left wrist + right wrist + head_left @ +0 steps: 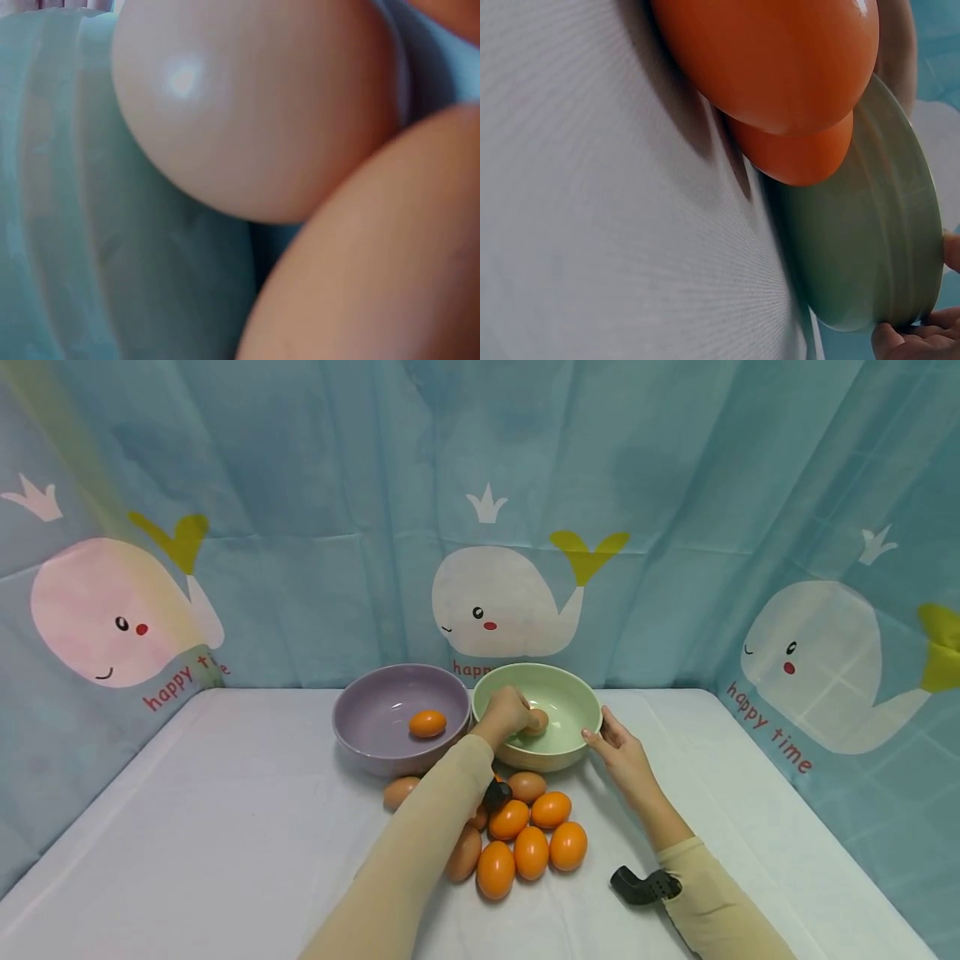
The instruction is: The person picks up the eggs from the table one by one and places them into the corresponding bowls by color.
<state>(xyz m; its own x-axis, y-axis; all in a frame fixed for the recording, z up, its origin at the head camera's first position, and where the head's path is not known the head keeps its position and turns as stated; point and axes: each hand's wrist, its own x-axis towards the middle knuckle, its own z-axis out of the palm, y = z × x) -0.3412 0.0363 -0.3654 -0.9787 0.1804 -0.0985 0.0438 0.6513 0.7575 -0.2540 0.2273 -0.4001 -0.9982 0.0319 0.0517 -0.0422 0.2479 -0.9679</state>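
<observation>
My left hand reaches over the near rim of the green bowl and holds a brown egg low inside it. At the bowl's right side, my right hand grips the wall, thumb at the rim and fingers round the outside. The right wrist view shows those fingertips at the bowl's edge. Left of it stands the purple bowl with one orange egg in it. Close to the left wrist camera, brown eggs lie against the green bowl's outer wall.
In front of the bowls, several orange eggs and brown eggs lie grouped on the white tabletop. My left forearm crosses above and hides part of the group. A blue whale-print curtain hangs behind the table.
</observation>
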